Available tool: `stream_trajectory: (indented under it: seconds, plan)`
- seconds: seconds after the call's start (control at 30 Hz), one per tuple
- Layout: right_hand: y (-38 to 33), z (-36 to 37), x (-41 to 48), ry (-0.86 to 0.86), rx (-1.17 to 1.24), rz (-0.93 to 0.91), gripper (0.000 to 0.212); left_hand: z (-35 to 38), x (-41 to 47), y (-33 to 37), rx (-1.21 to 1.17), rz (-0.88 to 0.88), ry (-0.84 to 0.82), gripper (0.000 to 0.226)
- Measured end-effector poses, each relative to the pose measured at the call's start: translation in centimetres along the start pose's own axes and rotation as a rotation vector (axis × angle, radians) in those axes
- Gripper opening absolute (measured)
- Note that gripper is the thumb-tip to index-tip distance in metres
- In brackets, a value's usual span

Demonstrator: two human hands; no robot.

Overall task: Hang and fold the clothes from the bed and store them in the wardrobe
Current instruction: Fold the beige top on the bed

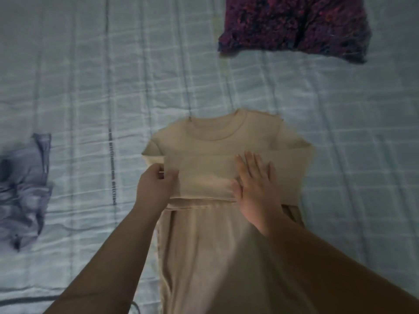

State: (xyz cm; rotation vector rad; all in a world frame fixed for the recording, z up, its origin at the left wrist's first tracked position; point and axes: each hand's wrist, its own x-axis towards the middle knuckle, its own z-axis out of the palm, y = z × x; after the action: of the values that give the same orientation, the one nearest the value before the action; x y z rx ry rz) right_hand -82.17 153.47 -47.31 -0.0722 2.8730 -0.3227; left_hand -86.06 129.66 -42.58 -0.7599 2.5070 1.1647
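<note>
Beige top [210,141] beneath right fingers [250,165]

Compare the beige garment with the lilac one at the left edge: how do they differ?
Pose: the beige garment lies spread flat, a sleeve folded across its chest; the lilac garment is a crumpled heap. Handling: the left hand pinches the beige garment's sleeve end and the right hand presses it flat; nothing touches the lilac garment. Both lie on the bedspread.
</note>
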Motion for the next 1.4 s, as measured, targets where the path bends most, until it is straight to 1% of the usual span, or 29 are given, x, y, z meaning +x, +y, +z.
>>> stream_trajectory:
  seconds: [0.1,0.23,0.37,0.47,0.57,0.63,0.67,0.7,0.77,0.83,0.87,0.9,0.93,0.97,1.03,1.17,1.3,1.4]
  plan:
    - [-1.7,1.1,0.3,-0.01,-0.023,-0.01,0.058,-1.3,1.0,-2.8,0.061,-0.029,0.014,0.015]
    - [-3.1,2.4,0.6,-0.017,-0.093,-0.034,0.059,-1.3,2.1,-5.6,0.11,-0.074,0.007,0.025]
    - [-2.7,3.3,0.7,0.003,-0.161,-0.023,0.059,-0.4,2.6,-7.5,0.106,-0.083,-0.026,0.026]
    - [-1.8,3.9,0.8,0.021,-0.184,-0.06,0.061,0.1,2.5,-7.9,0.087,-0.076,-0.008,0.027]
    - [-0.9,3.9,0.7,0.038,-0.137,-0.132,0.056,0.3,1.8,-8.2,0.049,-0.067,0.001,0.026]
    - [-0.1,3.5,-0.2,0.075,-0.041,-0.183,0.052,0.3,0.8,-8.8,-0.05,-0.089,0.03,0.033]
    - [0.4,3.2,-1.0,0.095,0.039,-0.176,0.05,0.4,0.2,-9.3,-0.085,-0.102,0.039,0.036]
    - [0.9,2.7,-2.1,0.115,0.124,-0.135,0.048,0.4,-0.6,-9.9,-0.093,-0.105,0.038,0.039]
    - [2.2,1.8,-4.5,0.172,0.214,0.02,0.037,0.6,-2.5,-11.1,-0.049,-0.105,-0.002,0.045]
    - [3.9,1.1,-6.6,0.215,0.239,0.278,0.029,0.9,-4.0,-12.1,0.024,-0.112,-0.056,0.049]
    - [4.7,0.8,-7.4,0.208,0.238,0.404,0.029,1.0,-4.5,-12.3,0.069,-0.102,-0.073,0.046]
    - [5.6,0.7,-7.8,0.194,0.254,0.491,0.029,1.1,-4.6,-12.5,0.107,-0.08,-0.076,0.04]
    - [6.2,0.6,-7.9,0.176,0.296,0.534,0.028,1.1,-4.5,-12.3,0.134,-0.059,-0.07,0.033]
    - [6.8,0.6,-7.7,0.151,0.359,0.55,0.028,1.2,-4.1,-12.0,0.145,-0.042,-0.056,0.027]
    - [7.3,0.5,-7.0,0.102,0.443,0.549,0.022,1.5,-3.5,-11.1,0.165,-0.017,-0.033,0.024]
    - [7.9,0.0,-5.6,0.07,0.402,0.551,0.005,2.2,-3.0,-10.1,0.126,-0.057,0.009,0.021]
    - [8.5,-0.2,-5.9,0.098,0.423,0.601,0.016,2.0,-2.7,-10.6,0.108,-0.107,0.068,0.01]
    - [9.3,-0.6,-6.2,0.101,0.465,0.682,0.02,1.7,-2.6,-10.6,0.103,-0.092,0.101,0.021]
